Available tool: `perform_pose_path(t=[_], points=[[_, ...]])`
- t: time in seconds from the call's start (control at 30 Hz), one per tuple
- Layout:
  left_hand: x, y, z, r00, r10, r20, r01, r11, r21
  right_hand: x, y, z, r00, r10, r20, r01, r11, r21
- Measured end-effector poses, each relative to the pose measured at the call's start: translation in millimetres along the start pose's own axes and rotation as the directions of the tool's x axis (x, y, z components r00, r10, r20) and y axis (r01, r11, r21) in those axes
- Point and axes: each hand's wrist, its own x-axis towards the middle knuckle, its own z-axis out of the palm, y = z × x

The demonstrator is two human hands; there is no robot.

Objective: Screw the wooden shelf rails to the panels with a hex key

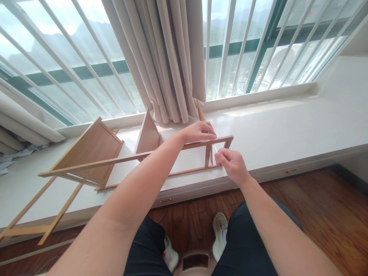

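A broad white window ledge (pixel 287 126) runs below the barred window and carries a light wooden shelf frame (pixel 120 157) lying on its side, with two slanted panels. A second wooden ladder-like frame (pixel 31 220) rests at its left edge, overhanging the dark wooden floor (pixel 324 203).

Barred window (pixel 86 57) admitting hazy daylight, mountains beyond; beige curtain (pixel 169 57) gathered at centre; white sill ledge (pixel 287 122) beneath; dark wooden floor (pixel 330 207) below.
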Motion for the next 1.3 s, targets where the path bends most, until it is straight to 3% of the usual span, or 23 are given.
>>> perform_pose_path(t=[0.47,0.67,1.0,1.3], points=[[2.5,-3.0,1.2,1.0,0.013,-0.007,-0.013,1.0,0.002,-2.2,-6.3,0.5,0.995,-0.097,0.02,0.097,0.995,0.001],[2.9,-3.1,0.8,1.0,0.007,0.0,-0.007,1.0,-0.007,-1.4,-6.1,4.2,0.995,-0.099,-0.026,0.1,0.995,0.029],[2.2,-1.3,-0.3,1.0,-0.005,0.011,0.005,1.0,-0.008,-2.8,-2.4,3.3,0.98,-0.164,-0.112,0.147,0.979,-0.142],[3.3,-4.6,0.1,1.0,0.012,0.009,-0.012,1.0,-0.003,-0.5,-2.4,4.7,0.986,-0.134,-0.099,0.12,0.984,-0.135]])
